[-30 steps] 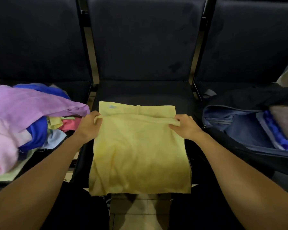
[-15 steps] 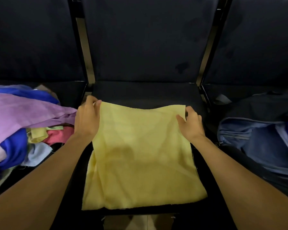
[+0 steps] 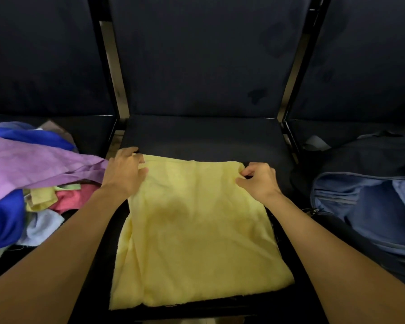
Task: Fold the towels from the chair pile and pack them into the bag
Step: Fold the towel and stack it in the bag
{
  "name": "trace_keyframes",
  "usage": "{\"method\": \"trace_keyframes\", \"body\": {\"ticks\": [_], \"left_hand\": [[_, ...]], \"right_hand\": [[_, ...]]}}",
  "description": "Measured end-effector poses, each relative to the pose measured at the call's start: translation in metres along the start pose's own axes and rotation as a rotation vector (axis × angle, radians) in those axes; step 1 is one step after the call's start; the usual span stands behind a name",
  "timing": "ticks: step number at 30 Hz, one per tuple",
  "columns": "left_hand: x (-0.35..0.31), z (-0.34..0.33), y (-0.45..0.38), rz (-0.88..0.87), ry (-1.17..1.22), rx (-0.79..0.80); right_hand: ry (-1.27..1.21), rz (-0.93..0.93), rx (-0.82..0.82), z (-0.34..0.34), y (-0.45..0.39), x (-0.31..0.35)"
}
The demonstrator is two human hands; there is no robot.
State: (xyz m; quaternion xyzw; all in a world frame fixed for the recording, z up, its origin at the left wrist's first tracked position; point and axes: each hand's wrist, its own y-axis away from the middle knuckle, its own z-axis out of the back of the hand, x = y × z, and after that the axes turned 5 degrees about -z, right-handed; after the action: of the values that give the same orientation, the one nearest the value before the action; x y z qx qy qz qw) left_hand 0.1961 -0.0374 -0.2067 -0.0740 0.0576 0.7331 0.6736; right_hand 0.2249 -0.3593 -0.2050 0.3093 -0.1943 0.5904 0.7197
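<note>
Our left hand (image 3: 124, 174) and right hand (image 3: 258, 180) each pinch a far corner of the yellow towel (image 3: 197, 232), spread on the middle seat (image 3: 204, 136) and seemingly only part folded. To the left, the pile (image 3: 33, 183) looks large, so most work remains. To the right, the bag (image 3: 369, 206) gapes open, nothing blocking it.

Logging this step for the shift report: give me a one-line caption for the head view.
Both hands, left hand and right hand, grip the far corners of a yellow towel spread on the middle chair seat.
</note>
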Motion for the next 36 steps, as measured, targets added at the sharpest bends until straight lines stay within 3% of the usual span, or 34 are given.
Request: {"method": "trace_keyframes", "body": {"ticks": [3,7,12,19,29,36], "left_hand": [[-0.004,0.008,-0.003,-0.009,-0.001,0.025],[-0.004,0.017,0.001,-0.050,-0.081,0.100],[-0.006,0.022,0.006,-0.163,0.274,0.098],[0.009,0.037,0.023,-0.157,0.469,0.194],[-0.007,0.098,0.080,-0.128,0.610,-0.290],[-0.012,0.146,0.131,-0.202,0.429,-0.670]], "right_hand": [[-0.113,-0.031,0.090,0.002,0.005,0.010],[-0.088,-0.011,0.220,0.003,0.010,0.014],[-0.236,-0.013,0.156,0.016,0.010,0.013],[-0.359,0.033,0.129,0.036,0.028,0.015],[-0.493,0.253,-0.068,0.081,0.087,0.023],[-0.496,0.389,-0.384,0.116,0.129,0.026]]}}
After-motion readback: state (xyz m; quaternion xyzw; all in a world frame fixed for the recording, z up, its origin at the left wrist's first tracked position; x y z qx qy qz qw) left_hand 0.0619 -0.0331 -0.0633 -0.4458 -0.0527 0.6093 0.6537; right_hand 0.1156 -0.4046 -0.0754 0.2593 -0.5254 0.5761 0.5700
